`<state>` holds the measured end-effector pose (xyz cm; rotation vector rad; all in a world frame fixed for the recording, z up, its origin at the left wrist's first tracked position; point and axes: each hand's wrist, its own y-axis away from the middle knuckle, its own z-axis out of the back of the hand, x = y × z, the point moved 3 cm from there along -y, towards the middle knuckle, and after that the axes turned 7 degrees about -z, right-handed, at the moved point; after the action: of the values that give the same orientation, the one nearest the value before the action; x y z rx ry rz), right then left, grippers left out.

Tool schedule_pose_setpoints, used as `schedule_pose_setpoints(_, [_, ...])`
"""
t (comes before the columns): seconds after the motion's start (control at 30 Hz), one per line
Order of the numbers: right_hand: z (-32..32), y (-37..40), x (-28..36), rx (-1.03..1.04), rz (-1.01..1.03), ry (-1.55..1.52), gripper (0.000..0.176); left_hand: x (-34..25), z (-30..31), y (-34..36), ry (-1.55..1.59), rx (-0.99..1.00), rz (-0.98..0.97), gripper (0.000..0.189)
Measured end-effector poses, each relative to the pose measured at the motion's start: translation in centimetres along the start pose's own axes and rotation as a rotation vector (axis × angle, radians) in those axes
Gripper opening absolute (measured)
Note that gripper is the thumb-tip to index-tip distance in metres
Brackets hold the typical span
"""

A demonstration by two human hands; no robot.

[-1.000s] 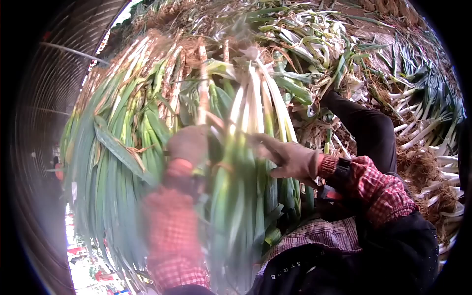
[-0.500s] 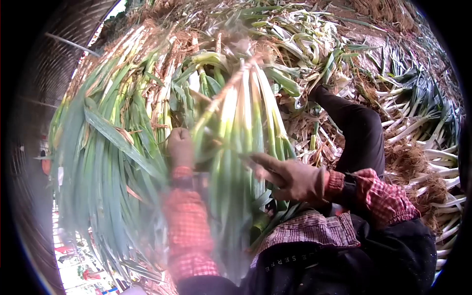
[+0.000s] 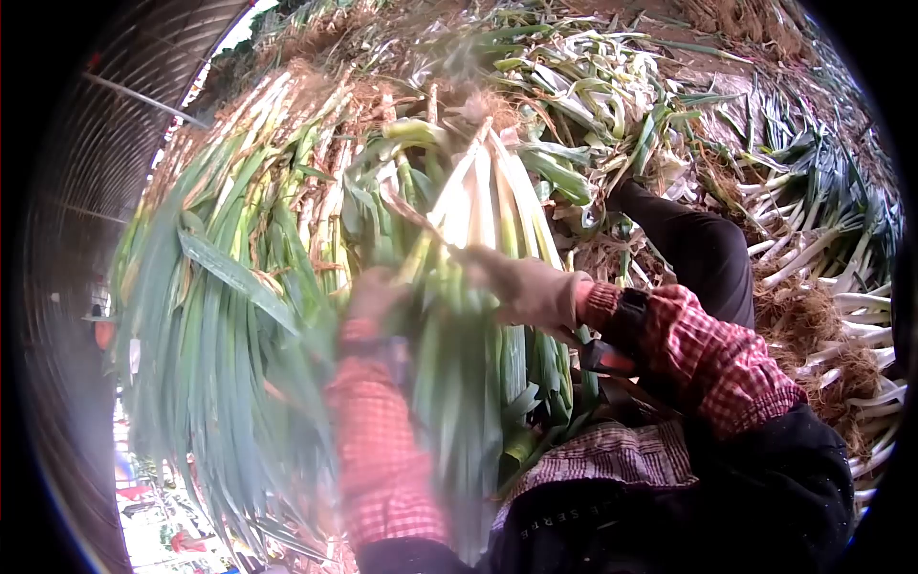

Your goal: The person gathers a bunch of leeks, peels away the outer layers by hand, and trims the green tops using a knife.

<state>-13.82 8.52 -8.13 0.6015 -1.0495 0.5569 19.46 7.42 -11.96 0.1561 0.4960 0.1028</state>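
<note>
A bunch of long green onions (image 3: 483,196) lies in front of me, roots away from me and green leaves toward my body. My left hand (image 3: 376,295), blurred, is at the left side of the bunch, beside a stalk with a brown, dry outer leaf (image 3: 406,209). What its fingers hold is smeared by motion. My right hand (image 3: 521,285), in a brownish glove, reaches over the middle of the bunch, its fingertips at the stalks and blurred. Left of my left hand lies a large heap of untrimmed green onions (image 3: 215,277).
Cleaned onions with white stems (image 3: 865,335) and brown roots lie at the far right. Loose peeled leaves (image 3: 593,86) are piled at the back. My bent leg (image 3: 703,249) is right of the bunch. A curved ribbed wall (image 3: 76,191) stands at the left.
My right hand has moved up and left over the bunch. My left hand has shifted slightly right and down. The dry-leaved stalk has swung lower.
</note>
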Motion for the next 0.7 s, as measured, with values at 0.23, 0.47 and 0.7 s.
schedule_pose_setpoints(0.23, [0.4,4.6,1.4,0.059,-0.169,-0.276,0.099,-12.2,2.5,5.2,-0.374,-0.149,0.176,0.037])
schedule_pose_setpoints(0.47, [-2.4,5.4,-0.5,-0.01,-0.135,-0.319,0.1,-11.3,2.6,6.0,-0.223,-0.094,0.173,0.035])
schedule_pose_setpoints(0.7, [-3.7,7.9,2.2,0.254,-0.157,-0.208,0.104,-2.4,0.2,3.6,0.31,-0.099,0.156,0.017])
